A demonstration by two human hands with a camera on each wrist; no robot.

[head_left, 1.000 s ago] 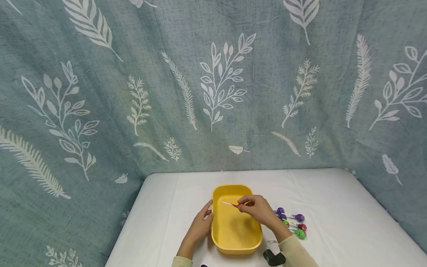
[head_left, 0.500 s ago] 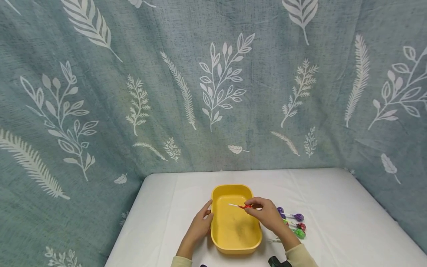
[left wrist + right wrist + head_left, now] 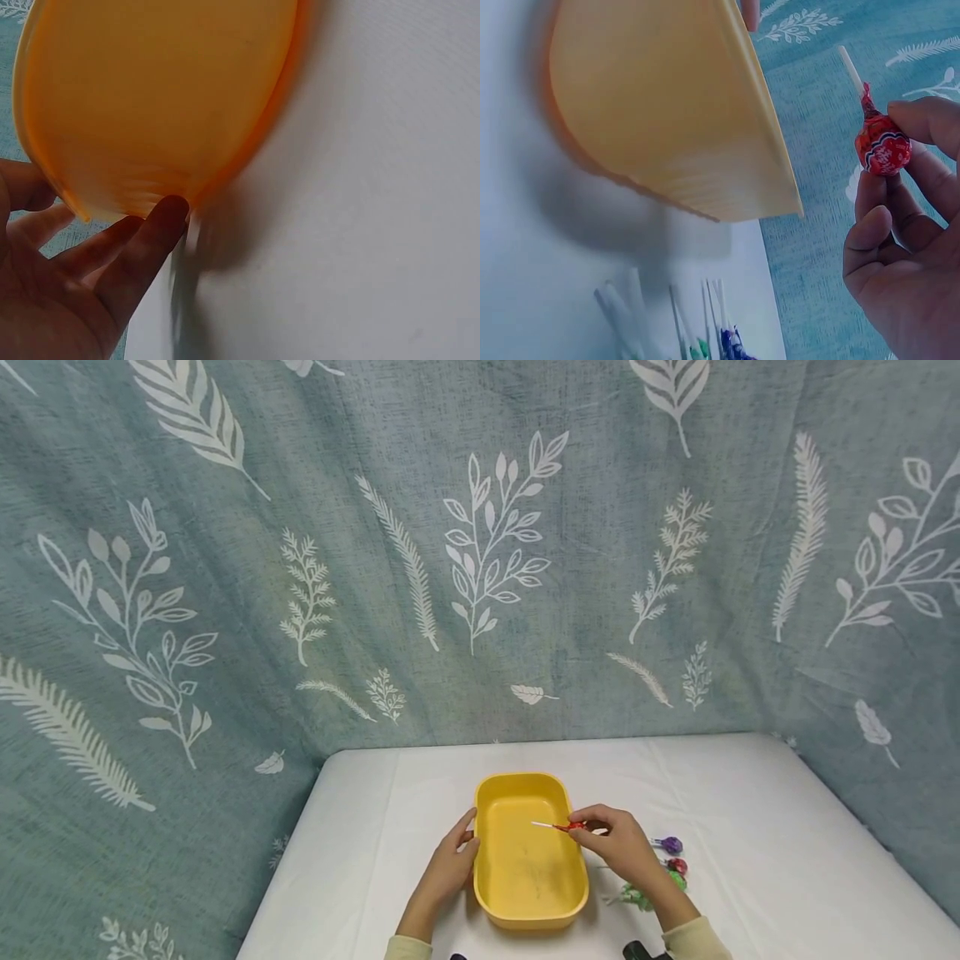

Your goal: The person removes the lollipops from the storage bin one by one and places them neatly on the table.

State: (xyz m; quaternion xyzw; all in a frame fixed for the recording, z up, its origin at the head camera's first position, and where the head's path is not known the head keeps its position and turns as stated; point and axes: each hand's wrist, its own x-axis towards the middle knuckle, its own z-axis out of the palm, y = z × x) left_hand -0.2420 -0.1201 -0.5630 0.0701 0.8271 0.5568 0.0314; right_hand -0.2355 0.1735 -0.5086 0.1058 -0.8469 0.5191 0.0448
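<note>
A yellow rectangular tub (image 3: 531,893) with rounded corners stands on the white table, bare inside. My left hand (image 3: 450,860) rests against its left side. In the left wrist view, the fingertips (image 3: 174,210) touch the outer wall. Over the tub's right rim, my right hand (image 3: 618,842) pinches a red-wrapped lollipop (image 3: 885,146) by its round head. Its white stick points left, over the inside of the tub. The wrapper's printed band shows clearly in the right wrist view.
Right of the tub lie several wrapped lollipops, including a purple one (image 3: 671,845), a red one (image 3: 677,865) and green ones (image 3: 637,896), partly hidden by my right forearm. White tablecloth (image 3: 757,843) stretches out on both sides. A leaf-patterned blue-green curtain (image 3: 495,693) hangs behind the table.
My right hand has moved right with the red lollipop, from over the tub's middle to its right rim. The left hand has stayed on the tub's left side.
</note>
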